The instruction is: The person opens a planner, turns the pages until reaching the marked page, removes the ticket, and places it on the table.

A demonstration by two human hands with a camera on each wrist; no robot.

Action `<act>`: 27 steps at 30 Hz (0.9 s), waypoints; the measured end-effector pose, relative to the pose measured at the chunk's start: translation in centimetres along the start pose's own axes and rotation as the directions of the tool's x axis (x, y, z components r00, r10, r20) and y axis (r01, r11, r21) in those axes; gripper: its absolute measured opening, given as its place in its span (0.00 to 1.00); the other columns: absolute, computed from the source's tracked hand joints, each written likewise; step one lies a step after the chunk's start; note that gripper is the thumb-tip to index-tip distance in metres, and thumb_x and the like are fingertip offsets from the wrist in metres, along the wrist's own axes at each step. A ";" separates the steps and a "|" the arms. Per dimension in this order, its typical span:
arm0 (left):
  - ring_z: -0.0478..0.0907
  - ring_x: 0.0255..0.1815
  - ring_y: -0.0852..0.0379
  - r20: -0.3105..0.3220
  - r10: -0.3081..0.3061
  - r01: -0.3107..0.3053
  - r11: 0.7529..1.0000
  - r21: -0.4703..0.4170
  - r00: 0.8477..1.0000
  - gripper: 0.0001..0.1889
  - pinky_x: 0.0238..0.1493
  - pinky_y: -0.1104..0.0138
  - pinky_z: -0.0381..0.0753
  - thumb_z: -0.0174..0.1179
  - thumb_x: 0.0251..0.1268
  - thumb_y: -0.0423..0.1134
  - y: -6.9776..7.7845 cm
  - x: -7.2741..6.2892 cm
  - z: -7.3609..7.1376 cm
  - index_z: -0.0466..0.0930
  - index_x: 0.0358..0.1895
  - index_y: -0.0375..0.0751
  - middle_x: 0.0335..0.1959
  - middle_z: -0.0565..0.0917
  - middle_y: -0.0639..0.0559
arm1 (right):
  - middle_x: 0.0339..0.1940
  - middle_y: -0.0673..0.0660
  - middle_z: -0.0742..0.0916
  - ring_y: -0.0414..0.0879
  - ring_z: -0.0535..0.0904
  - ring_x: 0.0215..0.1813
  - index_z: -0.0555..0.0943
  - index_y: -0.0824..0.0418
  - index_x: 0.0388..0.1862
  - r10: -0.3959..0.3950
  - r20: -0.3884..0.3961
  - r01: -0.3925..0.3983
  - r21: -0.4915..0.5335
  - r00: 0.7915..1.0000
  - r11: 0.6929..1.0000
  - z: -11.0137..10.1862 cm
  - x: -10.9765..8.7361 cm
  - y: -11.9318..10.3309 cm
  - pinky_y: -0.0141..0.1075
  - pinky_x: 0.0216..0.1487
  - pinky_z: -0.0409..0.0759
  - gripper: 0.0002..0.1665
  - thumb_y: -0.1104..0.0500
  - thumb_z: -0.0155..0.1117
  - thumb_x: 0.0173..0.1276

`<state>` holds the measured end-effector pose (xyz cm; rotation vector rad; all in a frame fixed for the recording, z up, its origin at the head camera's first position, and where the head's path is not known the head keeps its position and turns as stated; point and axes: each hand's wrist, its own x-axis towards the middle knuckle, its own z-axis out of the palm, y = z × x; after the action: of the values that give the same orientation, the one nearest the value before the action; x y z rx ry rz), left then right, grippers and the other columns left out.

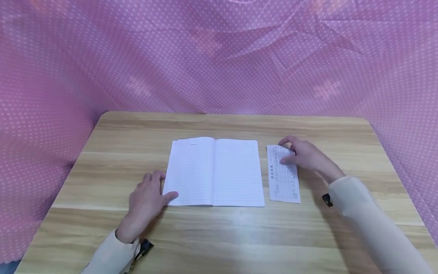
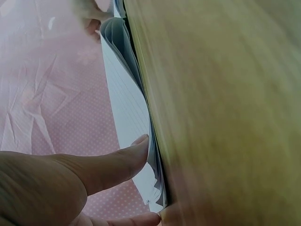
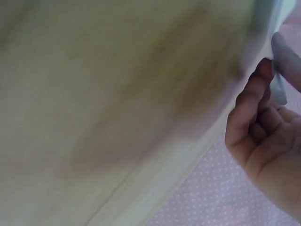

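An open lined notebook [image 1: 237, 173] lies with its pages up in the middle of the table. My left hand [image 1: 147, 199] rests at its lower left corner; the thumb presses on the left page and the other fingers lie along the outer edge. The left wrist view shows that thumb [image 2: 117, 165] almost straight on the paper. To the right of the notebook is a narrow printed paper slip [image 1: 284, 186] with a ruled grid. My right hand [image 1: 308, 154] pinches it near its upper right part. Thumb and fingers meet at the paper [image 3: 278, 89] in the right wrist view.
The wood-grain table [image 1: 219, 239] extends around both papers. Behind it and at its sides hangs a pink dotted cloth [image 1: 219, 68]. A black clip-like piece [image 1: 145, 247] sits by the left sleeve, another [image 1: 327, 199] by the right sleeve.
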<state>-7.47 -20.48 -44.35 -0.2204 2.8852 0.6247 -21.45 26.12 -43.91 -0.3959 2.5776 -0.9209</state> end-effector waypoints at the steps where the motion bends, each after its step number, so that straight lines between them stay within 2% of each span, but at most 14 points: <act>1: 0.76 0.39 0.40 0.001 -0.004 0.004 1.000 -0.001 1.000 0.40 0.32 0.55 0.73 0.81 0.63 0.50 0.0 0.0 0.0 0.73 0.69 0.31 0.52 0.77 0.32 | 0.46 0.61 0.87 0.55 0.83 0.44 0.72 0.64 0.75 0.021 -0.013 -0.021 -0.026 1.000 0.999 0.1 -0.1 0.0 0.54 0.52 0.79 0.39 0.56 0.79 0.72; 7: 0.77 0.40 0.39 0.009 -0.011 0.011 1.000 -0.007 1.000 0.40 0.34 0.55 0.73 0.80 0.64 0.50 0.0 -0.1 -0.1 0.72 0.70 0.32 0.53 0.77 0.32 | 0.60 0.74 0.85 0.65 0.83 0.56 0.70 0.63 0.78 0.072 -0.075 -0.084 -0.166 0.995 0.983 0.4 -0.4 -0.6 0.66 0.61 0.75 0.44 0.51 0.81 0.70; 12: 0.78 0.39 0.40 0.008 -0.007 0.007 1.000 -0.004 1.000 0.39 0.33 0.55 0.73 0.80 0.64 0.50 0.0 -0.1 0.0 0.72 0.70 0.32 0.53 0.78 0.32 | 0.69 0.76 0.80 0.73 0.79 0.66 0.72 0.64 0.77 0.064 -0.106 -0.089 -0.247 0.992 0.965 0.5 -0.6 -0.8 0.70 0.64 0.73 0.46 0.49 0.82 0.68; 19: 0.76 0.39 0.41 0.019 -0.010 0.010 1.000 -0.003 1.000 0.40 0.33 0.57 0.72 0.80 0.65 0.50 0.1 -0.1 0.0 0.72 0.71 0.32 0.55 0.78 0.32 | 0.67 0.75 0.79 0.74 0.78 0.64 0.68 0.67 0.82 0.061 -0.148 -0.104 -0.303 0.987 0.947 0.4 -1.4 -1.1 0.69 0.57 0.77 0.55 0.42 0.82 0.67; 21: 0.77 0.40 0.40 0.021 -0.006 0.006 1.000 0.000 1.000 0.41 0.34 0.56 0.73 0.80 0.65 0.50 0.2 -0.1 0.0 0.71 0.72 0.31 0.55 0.78 0.32 | 0.70 0.75 0.78 0.75 0.76 0.66 0.69 0.67 0.81 -0.002 -0.166 -0.054 -0.333 0.986 0.941 0.8 -1.9 -1.7 0.71 0.60 0.76 0.52 0.42 0.79 0.70; 23: 0.78 0.43 0.38 0.023 0.002 -0.002 1.000 0.004 1.000 0.42 0.36 0.53 0.75 0.80 0.65 0.50 0.2 0.0 -0.2 0.71 0.73 0.31 0.56 0.78 0.32 | 0.74 0.75 0.76 0.76 0.74 0.71 0.70 0.68 0.80 -0.117 -0.155 0.053 -0.367 0.981 0.929 1.6 -2.6 -2.8 0.72 0.66 0.72 0.47 0.43 0.76 0.74; 25: 0.79 0.48 0.34 0.029 0.017 -0.018 1.000 0.012 0.999 0.43 0.40 0.48 0.77 0.80 0.64 0.50 0.3 0.1 -0.4 0.69 0.75 0.30 0.59 0.78 0.30 | 0.78 0.73 0.74 0.74 0.71 0.75 0.71 0.68 0.80 -0.251 -0.106 0.187 -0.411 0.962 0.892 3.0 -3.2 -4.0 0.70 0.72 0.67 0.43 0.44 0.72 0.78; 27: 0.79 0.55 0.31 0.044 0.042 -0.043 0.999 0.007 0.998 0.45 0.46 0.42 0.78 0.79 0.65 0.50 0.4 0.3 -0.9 0.68 0.77 0.29 0.62 0.77 0.28 | 0.80 0.72 0.72 0.73 0.68 0.79 0.70 0.68 0.81 -0.359 -0.027 0.312 -0.437 0.933 0.844 4.6 -4.1 -5.3 0.68 0.75 0.64 0.43 0.42 0.68 0.80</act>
<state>-7.93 -20.48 -43.44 -0.1429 2.8566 0.6180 -15.10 21.22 -42.78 -0.9738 2.8599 -0.4715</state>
